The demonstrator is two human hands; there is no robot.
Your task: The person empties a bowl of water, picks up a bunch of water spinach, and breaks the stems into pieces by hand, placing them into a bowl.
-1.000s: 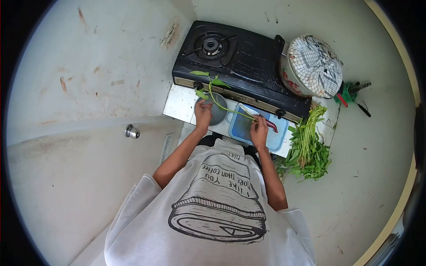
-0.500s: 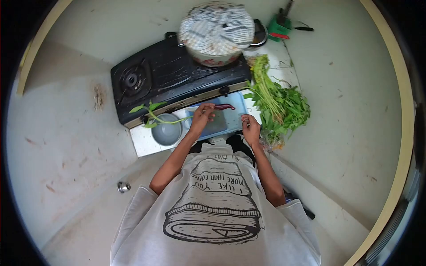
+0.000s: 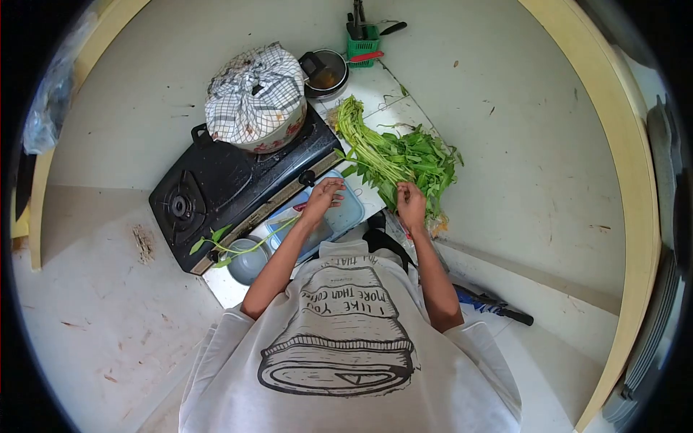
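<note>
My left hand (image 3: 323, 202) is over the blue tray (image 3: 351, 211), fingers loosely bent and apart, with nothing between them. Beside its wrist, the dark red handle of a knife (image 3: 299, 207) shows at the tray's left part. A single green stem with leaves (image 3: 242, 251) runs from the grey bowl (image 3: 248, 264) toward that forearm. My right hand (image 3: 411, 207) has its fingertips pressed together at the near edge of a bundle of long-stemmed leafy greens (image 3: 422, 162); I cannot tell what is between them.
Behind the tray stands a black gas stove (image 3: 224, 177) bearing a large pot under a checked cloth (image 3: 256, 94). A small pan (image 3: 327, 74) and a green basket of utensils (image 3: 362, 47) are at the back. Walls (image 3: 520, 144) close in the corner.
My view has turned to the right. The left hand has let go of the knife, which now lies by the wrist. My right hand has gone from the tray's edge to the greens.
</note>
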